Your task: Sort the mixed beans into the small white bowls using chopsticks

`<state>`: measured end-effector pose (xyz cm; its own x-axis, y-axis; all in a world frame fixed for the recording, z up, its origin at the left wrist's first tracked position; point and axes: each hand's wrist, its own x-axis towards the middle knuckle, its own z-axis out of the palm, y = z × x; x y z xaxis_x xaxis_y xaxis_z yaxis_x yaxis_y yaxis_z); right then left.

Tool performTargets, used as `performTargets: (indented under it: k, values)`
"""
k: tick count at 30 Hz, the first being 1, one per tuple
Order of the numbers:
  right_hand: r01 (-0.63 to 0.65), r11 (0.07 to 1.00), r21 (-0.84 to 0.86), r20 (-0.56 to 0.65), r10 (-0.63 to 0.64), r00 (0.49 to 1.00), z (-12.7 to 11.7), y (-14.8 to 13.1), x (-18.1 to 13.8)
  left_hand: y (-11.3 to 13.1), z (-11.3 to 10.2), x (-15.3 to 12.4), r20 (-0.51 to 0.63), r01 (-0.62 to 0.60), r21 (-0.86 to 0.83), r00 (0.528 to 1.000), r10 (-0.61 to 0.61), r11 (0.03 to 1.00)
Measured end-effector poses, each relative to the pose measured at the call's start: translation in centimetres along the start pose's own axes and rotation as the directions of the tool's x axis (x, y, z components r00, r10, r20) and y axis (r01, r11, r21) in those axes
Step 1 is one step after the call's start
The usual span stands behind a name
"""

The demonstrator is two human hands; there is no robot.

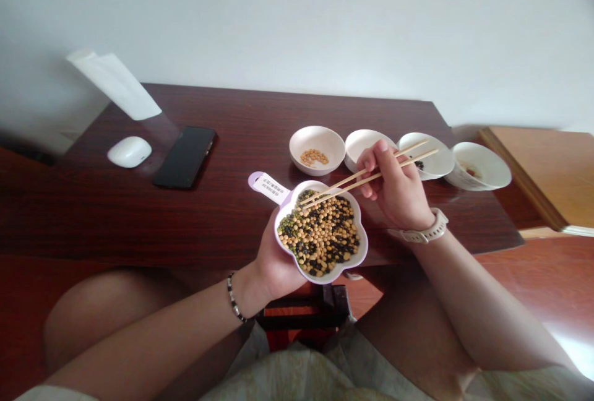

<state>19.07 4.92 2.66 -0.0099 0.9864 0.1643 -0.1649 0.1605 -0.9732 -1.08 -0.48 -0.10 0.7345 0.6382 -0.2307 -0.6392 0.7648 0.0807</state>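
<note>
My left hand [273, 260] cups a flower-shaped white bowl [361, 254] from below, near the table's front edge. The bowl is full of mixed yellow, green and black beans [321, 234]. My right hand [398, 189] grips a pair of wooden chopsticks [366, 177], whose tips dip into the beans at the bowl's far rim. Behind stands a row of small white bowls: one with a few yellow beans [317, 149], one [364, 141] partly hidden by my right hand, one [431, 159] with something dark in it, one [482, 166] at the far right.
A dark wooden table [223, 215] runs to a white wall. On its left lie a black phone [185, 156], a white mouse [129, 151] and a white folded paper [116, 82]. A lighter wooden surface [542, 166] adjoins at right. My knees show below.
</note>
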Motion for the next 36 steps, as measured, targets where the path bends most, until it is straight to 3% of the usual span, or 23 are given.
performTargets:
  k: [9, 17, 20, 24, 29, 36]
  values:
    - [-0.043, 0.998, 0.048, -0.066, 0.046, 0.997, -0.5, -0.6, 0.5, -0.1, 0.0, 0.0, 0.005, -0.004, -0.012, 1.000, 0.004, 1.000]
    - [0.105, 0.982, 0.154, -0.241, -0.066, 0.968, -3.9, -1.7, 2.2, 0.1, -0.3, -0.4, -0.021, 0.000, -0.001, 1.000, 0.000, 1.000]
    - [0.185, 0.958, 0.221, -0.365, -0.095, 0.926, -5.3, -2.3, 2.7, 0.2, -0.4, -0.5, -0.025, 0.001, 0.003, 1.000, -0.001, 1.000]
    - [0.305, 0.939, 0.161, -0.558, -0.168, 0.813, -6.5, -3.0, 3.3, 0.3, -0.8, -0.5, -0.005, -0.001, -0.002, 1.000, 0.001, 1.000]
    - [0.292, 0.955, 0.048, -0.679, -0.183, 0.711, -7.5, -3.6, 3.8, 0.3, -1.0, -0.6, 0.016, 0.009, -0.019, 1.000, -0.008, 1.000]
    - [0.313, 0.950, -0.022, -0.652, -0.251, 0.715, -7.8, -3.5, 3.7, 0.3, -0.9, -0.6, 0.008, 0.006, -0.014, 1.000, -0.006, 1.000]
